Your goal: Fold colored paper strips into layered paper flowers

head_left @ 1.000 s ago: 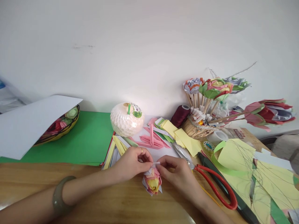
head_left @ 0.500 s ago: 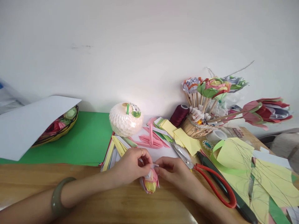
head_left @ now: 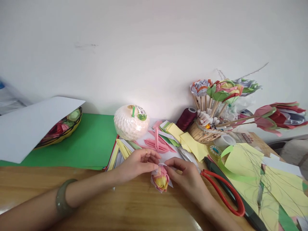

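A small pink, yellow and white paper flower (head_left: 161, 182) is at the front middle of the wooden table, between my two hands. My left hand (head_left: 138, 163), with a ring and a green bangle on its arm, has its thumb at the flower's upper left edge, fingers bent and parted from the thumb. My right hand (head_left: 186, 175) pinches the flower's upper right edge between thumb and forefinger. Just behind lie folded pink paper pieces (head_left: 157, 146). Scissors with red handles (head_left: 226, 195) rest right of my right hand, their blades partly hidden by it.
A white-wrapped coconut (head_left: 131, 123) stands behind my hands. To its right are a dark red thread spool (head_left: 186, 119), yellow paper slips (head_left: 194, 146) and a basket (head_left: 199, 133) of paper flowers on sticks. On the left, a white sheet (head_left: 36, 123) overlaps a flower basket on a green board (head_left: 96, 141).
The paper flower has turned to show more of its yellow centre and sits slightly higher and further right. My left fingers have spread apart. The view has shifted slightly.
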The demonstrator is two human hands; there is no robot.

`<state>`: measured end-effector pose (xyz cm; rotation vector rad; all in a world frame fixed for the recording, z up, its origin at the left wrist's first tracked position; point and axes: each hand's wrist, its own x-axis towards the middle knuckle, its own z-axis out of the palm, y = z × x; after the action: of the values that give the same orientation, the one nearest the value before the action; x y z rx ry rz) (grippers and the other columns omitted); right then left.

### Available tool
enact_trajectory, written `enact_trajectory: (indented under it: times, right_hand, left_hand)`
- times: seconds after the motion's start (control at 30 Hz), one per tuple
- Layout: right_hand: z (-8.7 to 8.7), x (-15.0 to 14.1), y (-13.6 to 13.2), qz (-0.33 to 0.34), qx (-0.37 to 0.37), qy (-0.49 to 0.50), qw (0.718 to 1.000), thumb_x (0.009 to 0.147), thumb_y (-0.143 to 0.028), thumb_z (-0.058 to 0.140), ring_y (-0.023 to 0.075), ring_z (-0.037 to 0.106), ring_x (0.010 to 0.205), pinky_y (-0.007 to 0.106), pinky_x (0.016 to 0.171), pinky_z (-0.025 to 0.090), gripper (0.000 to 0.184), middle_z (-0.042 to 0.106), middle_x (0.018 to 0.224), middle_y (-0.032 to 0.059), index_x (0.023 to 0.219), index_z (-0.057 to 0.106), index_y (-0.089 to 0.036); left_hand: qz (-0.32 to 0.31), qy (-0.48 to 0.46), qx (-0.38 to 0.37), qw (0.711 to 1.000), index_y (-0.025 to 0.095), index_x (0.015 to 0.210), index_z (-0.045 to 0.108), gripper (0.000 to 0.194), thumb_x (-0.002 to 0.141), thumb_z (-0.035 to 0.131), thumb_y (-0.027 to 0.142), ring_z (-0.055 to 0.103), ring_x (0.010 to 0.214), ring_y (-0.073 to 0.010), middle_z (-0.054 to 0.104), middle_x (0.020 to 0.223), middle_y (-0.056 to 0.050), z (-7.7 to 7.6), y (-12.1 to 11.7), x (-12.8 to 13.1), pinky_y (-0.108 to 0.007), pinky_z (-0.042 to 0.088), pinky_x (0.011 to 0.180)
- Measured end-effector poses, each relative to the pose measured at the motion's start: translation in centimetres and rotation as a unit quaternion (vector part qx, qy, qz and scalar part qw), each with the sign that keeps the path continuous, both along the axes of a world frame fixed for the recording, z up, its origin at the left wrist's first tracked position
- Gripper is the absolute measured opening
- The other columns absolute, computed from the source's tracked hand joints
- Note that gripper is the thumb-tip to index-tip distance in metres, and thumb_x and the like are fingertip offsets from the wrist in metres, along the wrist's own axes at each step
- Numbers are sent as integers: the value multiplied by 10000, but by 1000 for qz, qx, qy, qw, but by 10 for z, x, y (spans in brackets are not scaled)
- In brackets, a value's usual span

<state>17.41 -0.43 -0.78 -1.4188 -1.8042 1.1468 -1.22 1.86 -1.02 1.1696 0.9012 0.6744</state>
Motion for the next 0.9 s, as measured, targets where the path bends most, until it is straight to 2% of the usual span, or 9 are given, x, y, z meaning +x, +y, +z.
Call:
enact_trajectory:
  times: [0.17, 0.27, 0.37, 0.5, 0.63, 0.7, 0.73, 0.8, 0.9]
  right_hand:
    - [1, 2, -5, 6, 104, -29, 994, 816, -191, 532, 181, 651, 680, 262, 637, 493, 167, 717, 752, 37, 798, 698, -191]
    - [0, 3, -8, 6, 203, -25, 979, 825, -155, 531, 193, 661, 731, 281, 667, 512, 163, 719, 802, 54, 845, 684, -207]
    - [0, 4, -11, 40, 325, -15, 945, 814, -81, 533, 202, 652, 814, 306, 701, 523, 226, 710, 865, 58, 940, 655, -224]
    - [0, 5, -12, 64, 433, -54, 897, 794, -32, 533, 204, 598, 922, 320, 751, 499, 326, 635, 1038, 84, 1044, 611, -227]
    - [1, 2, -12, -78, 349, -34, 933, 810, -117, 542, 167, 550, 769, 266, 649, 460, 165, 571, 870, 46, 948, 570, -204]
    - [4, -1, -10, -54, 201, -1, 978, 863, -213, 495, 139, 504, 645, 234, 567, 417, 68, 544, 722, 1, 838, 557, -200]
    - [6, -2, -10, -30, 125, 16, 992, 886, -265, 466, 133, 487, 624, 226, 550, 397, 150, 527, 683, -9, 783, 551, -196]
    - [8, -5, -8, 9, 21, 54, 998, 895, -350, 448, 122, 451, 605, 219, 540, 363, 249, 493, 649, -22, 736, 544, -186]
    - [7, -7, -6, 26, -54, 103, 993, 857, -413, 506, 111, 404, 601, 217, 542, 323, 273, 450, 643, -33, 725, 536, -175]
  left_hand:
    - [-45, -15, -13, 999, 156, 900, 632, 288, 638, 727, 229, 575, 858, -177, 627, 869, -37, -4, 2, -2, -347, 432, 826]
    - [-53, -36, -22, 998, 197, 1079, 562, 547, 582, 785, 247, 515, 1079, -226, 561, 1131, -82, -9, 1, -1, -398, 370, 947]
    - [-133, -89, -31, 987, 226, 1204, 479, 699, 584, 788, 318, 389, 1243, -259, 472, 1291, -105, -12, -1, 1, -440, 269, 1036]
    - [-185, -95, 13, 978, 211, 1249, 433, 706, 631, 755, 323, 456, 1174, -291, 502, 1251, -115, -10, -5, 2, -467, 357, 967]
    - [-43, 84, 179, 979, 268, 1265, 399, 667, 671, 694, 189, 451, 1146, -251, 415, 1273, -82, -5, -9, 1, -412, 370, 970]
    - [-4, 147, 244, 958, 275, 1249, 405, 603, 701, 614, 134, 443, 1137, -230, 413, 1229, -69, -3, -10, 1, -391, 373, 969]
    - [4, 168, 265, 950, 270, 1245, 402, 595, 701, 579, 106, 430, 1146, -225, 410, 1220, -68, -2, -10, 2, -386, 366, 976]
    - [9, 193, 283, 939, 244, 1231, 397, 595, 680, 534, 65, 402, 1173, -225, 405, 1230, -75, 0, -12, 2, -386, 344, 996]
    - [-6, 219, 262, 940, 205, 1177, 412, 546, 660, 497, 51, 406, 1163, -243, 439, 1204, -93, 3, -14, 4, -404, 350, 979]
